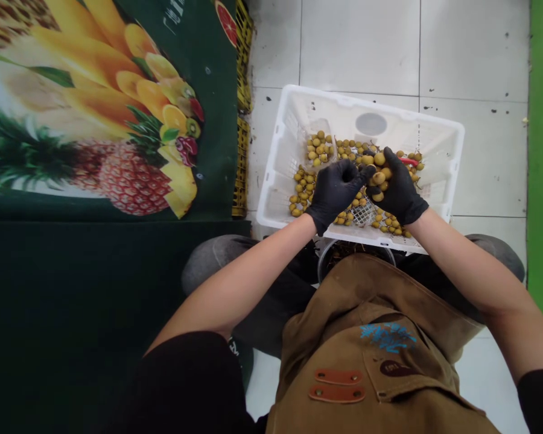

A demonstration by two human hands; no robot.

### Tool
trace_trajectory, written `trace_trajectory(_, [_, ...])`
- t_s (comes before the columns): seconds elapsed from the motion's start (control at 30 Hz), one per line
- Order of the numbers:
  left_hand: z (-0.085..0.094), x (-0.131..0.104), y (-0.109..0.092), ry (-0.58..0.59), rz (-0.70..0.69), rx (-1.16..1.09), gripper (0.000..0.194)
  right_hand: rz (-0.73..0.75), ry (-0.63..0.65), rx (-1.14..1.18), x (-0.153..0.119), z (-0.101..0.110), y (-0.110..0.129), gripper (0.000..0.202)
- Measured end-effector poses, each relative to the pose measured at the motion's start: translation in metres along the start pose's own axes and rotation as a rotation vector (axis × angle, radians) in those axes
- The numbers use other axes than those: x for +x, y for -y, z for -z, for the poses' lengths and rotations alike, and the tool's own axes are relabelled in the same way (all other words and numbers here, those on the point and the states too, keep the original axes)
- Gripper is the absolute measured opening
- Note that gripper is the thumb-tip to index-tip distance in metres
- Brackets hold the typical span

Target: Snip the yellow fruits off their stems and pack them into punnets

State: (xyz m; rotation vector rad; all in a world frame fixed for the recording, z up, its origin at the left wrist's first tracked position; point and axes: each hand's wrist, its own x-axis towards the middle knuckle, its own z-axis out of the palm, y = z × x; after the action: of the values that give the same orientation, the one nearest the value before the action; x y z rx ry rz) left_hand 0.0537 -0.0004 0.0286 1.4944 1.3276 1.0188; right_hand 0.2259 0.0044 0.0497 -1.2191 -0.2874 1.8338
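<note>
White tiles with dark joints and scattered dark specks make up the floor (470, 163). On the left lies a smooth dark-green panel (219, 120) printed with glossy fruit; yellow lattice crates (241, 172) show along its edge. A creased brown cloth apron (335, 343) covers the person's lap.

Beyond the knees stands a white plastic crate (371, 103), rectangular, with perforated walls. Its long axis runs left to right, the right end angled slightly nearer the person. A round bucket (320, 268) of brown scraps sits between crate and apron.

Both hands wear matte black gloves. The right hand (400, 190) has its fingers closed around a bunch of round, tan fruit (380, 175) above the crate; the bunch's long axis points roughly away from the person. The left hand (337, 191) is curled beside it, and whether its fingers pinch anything cannot be told. More small fruit (304, 184) lies inside the crate.
</note>
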Motion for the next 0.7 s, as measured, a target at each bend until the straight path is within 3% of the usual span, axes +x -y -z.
trace_trajectory(0.17, [-0.005, -0.01, -0.003, 0.192, 0.315, -0.359, 0.053, 0.058, 0.032, -0.04, 0.006, 0.003, 0.002, 0.045])
trace_trajectory(0.3, [-0.004, -0.009, -0.006, 0.213, 0.434, -0.431, 0.054, 0.093, 0.08, -0.09, 0.008, 0.004, 0.0, 0.052])
trace_trajectory(0.47, [-0.004, -0.006, -0.001, 0.124, 0.23, -0.298, 0.042, 0.052, 0.05, 0.073, 0.004, 0.001, -0.001, 0.041])
trace_trajectory(0.57, [-0.002, -0.009, 0.002, 0.037, 0.022, -0.02, 0.035, 0.037, -0.002, 0.126, 0.002, -0.002, -0.003, 0.034])
trace_trajectory(0.7, [0.001, -0.016, 0.004, 0.062, -0.165, 0.31, 0.027, 0.024, -0.02, 0.05, 0.002, -0.004, -0.01, 0.038])
